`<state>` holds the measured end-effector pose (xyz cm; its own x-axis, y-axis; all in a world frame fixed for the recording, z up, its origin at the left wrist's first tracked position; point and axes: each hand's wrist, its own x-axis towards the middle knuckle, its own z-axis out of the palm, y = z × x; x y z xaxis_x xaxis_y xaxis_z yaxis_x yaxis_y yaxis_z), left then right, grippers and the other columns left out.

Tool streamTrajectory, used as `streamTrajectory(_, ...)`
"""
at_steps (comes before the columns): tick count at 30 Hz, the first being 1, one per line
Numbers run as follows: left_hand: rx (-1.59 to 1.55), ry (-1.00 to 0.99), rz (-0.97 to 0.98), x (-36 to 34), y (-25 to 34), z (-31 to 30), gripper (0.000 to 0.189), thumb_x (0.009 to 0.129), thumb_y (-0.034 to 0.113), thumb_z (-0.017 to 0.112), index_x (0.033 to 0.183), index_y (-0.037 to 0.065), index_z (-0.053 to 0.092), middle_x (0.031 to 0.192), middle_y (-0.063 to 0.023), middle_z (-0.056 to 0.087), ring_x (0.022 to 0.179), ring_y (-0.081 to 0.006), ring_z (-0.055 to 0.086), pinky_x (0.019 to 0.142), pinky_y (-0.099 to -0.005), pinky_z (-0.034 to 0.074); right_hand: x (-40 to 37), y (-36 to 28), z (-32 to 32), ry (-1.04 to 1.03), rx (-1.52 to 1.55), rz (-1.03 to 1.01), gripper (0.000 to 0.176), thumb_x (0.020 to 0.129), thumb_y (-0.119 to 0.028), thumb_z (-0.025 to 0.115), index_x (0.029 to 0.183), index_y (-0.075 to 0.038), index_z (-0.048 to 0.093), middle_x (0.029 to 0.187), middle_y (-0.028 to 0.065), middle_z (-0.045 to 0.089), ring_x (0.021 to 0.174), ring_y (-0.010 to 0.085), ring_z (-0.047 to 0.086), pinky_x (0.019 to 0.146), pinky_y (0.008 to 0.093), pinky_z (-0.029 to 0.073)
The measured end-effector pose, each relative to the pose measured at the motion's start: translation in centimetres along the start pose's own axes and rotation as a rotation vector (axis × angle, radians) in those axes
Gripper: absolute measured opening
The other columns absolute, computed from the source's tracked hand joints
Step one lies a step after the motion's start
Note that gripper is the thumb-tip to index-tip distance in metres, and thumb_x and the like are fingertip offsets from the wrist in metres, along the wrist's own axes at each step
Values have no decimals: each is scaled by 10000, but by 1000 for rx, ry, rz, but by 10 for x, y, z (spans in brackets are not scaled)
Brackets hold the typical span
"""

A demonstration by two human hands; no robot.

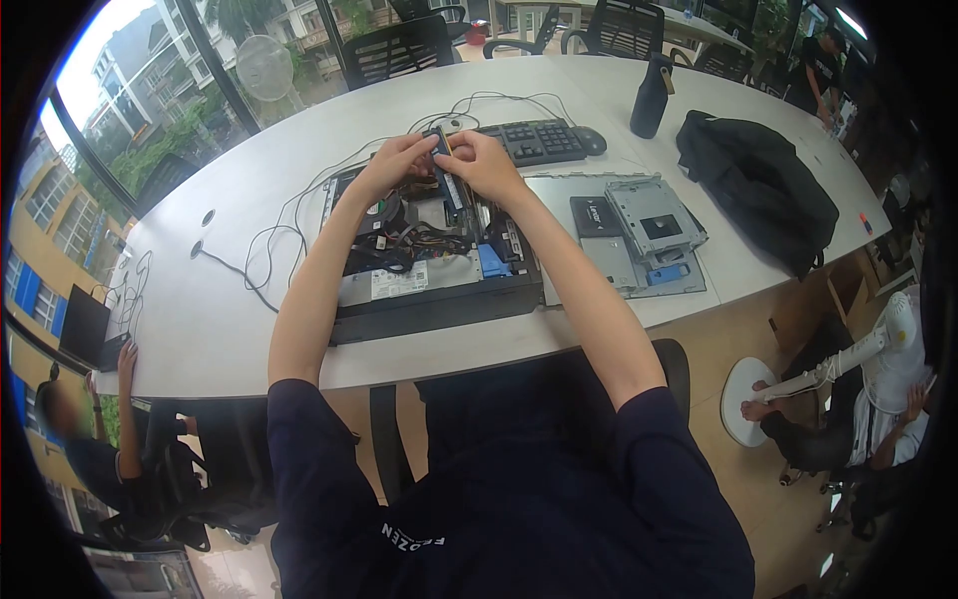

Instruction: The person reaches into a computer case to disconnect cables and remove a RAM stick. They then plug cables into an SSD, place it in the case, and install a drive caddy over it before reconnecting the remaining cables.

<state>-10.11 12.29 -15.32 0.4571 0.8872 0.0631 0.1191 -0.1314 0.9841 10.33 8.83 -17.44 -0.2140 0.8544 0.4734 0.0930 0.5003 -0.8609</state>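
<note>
An opened desktop computer case (429,309) lies on the white table in front of me, with cables, boards and a blue plastic part (493,262) showing inside. Above its far side, both hands pinch a narrow dark stick-shaped part (440,150), which looks like a memory module. My left hand (399,163) has its fingertips closed on the part from the left. From the right, my right hand (479,165) grips it between thumb and fingers. The area just under my fingers is partly hidden.
Right of the case lie a metal side panel (689,285), a drive cage (654,222) and a black drive (595,217). Beyond are a keyboard (539,142), mouse (591,141), bottle (651,98) and black bag (763,185). Loose cables (284,228) run left. People sit at both sides.
</note>
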Motion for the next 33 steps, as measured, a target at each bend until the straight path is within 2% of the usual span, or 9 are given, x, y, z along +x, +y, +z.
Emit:
streamTrajectory(3, 290, 109, 96, -2, 3, 5, 311, 969, 321, 609, 895, 31, 691, 801, -5, 653, 738, -90, 597, 679, -212, 458, -6, -4, 3, 30, -107, 59, 413, 793, -266, 788, 1052, 16, 632, 791, 112, 712, 733, 214, 684, 702, 319, 521)
streamTrajectory(5, 375, 249, 116, -1, 4, 8, 318, 923, 258, 617, 703, 34, 666, 650, 14, 597, 626, -73, 544, 574, -213, 386, -7, -1, 9, 162, -440, -257, 495, 740, -323, 819, 1031, 23, 617, 779, 110, 676, 743, 246, 672, 697, 349, 522)
streamTrajectory(9, 524, 277, 139, -6, 10, 21, 354, 910, 266, 624, 648, 29, 642, 575, 11, 562, 525, -60, 482, 493, -230, 349, -13, -18, 9, -110, -397, -46, 532, 768, -228, 738, 1155, -3, 451, 718, 117, 619, 688, 278, 634, 661, 394, 494)
streamTrajectory(12, 488, 303, 102, -5, 8, 27, 384, 878, 281, 621, 617, 0, 642, 531, -11, 551, 500, -85, 496, 489, -258, 378, -15, -16, 13, 15, -493, -124, 464, 772, -145, 680, 1135, -5, 427, 686, 128, 613, 673, 311, 639, 641, 425, 488)
streamTrajectory(22, 434, 247, 180, -2, -8, 29, 389, 936, 305, 584, 757, -32, 659, 620, -51, 597, 576, -108, 538, 572, -286, 433, -13, -18, 9, 14, -614, -100, 214, 785, -134, 606, 985, -77, 552, 813, 168, 683, 836, 399, 665, 736, 501, 510)
streamTrajectory(24, 556, 280, 182, -2, -14, 25, 259, 916, 215, 578, 822, -14, 653, 682, -78, 620, 659, -187, 601, 645, -330, 471, -8, -12, 1, 10, -811, -77, 250, 762, -138, 606, 1002, -70, 585, 849, 166, 700, 861, 380, 668, 802, 485, 502)
streamTrajectory(26, 988, 386, 617, 0, -21, 17, 124, 846, 95, 582, 907, 3, 639, 742, -93, 621, 724, -243, 610, 667, -345, 472, 0, -1, -12, -76, -911, -95, 225, 755, -147, 605, 962, -62, 613, 842, 149, 703, 866, 368, 671, 808, 484, 499)
streamTrajectory(31, 1262, 438, 398, -12, -17, 15, 351, 774, 130, 617, 1122, 86, 611, 1210, -153, 574, 1145, -361, 527, 943, -498, 399, 3, -6, -30, -366, -910, -64, 176, 752, -178, 618, 900, -101, 673, 846, 121, 715, 902, 306, 668, 895, 425, 414)
streamTrajectory(33, 1276, 483, 429, -11, -26, 16, 388, 764, 148, 613, 1142, 61, 590, 1175, -162, 584, 1125, -361, 539, 933, -500, 411, 2, -2, -30, -379, -940, -91, 149, 759, -170, 624, 878, -99, 677, 822, 101, 713, 883, 292, 667, 902, 416, 413)
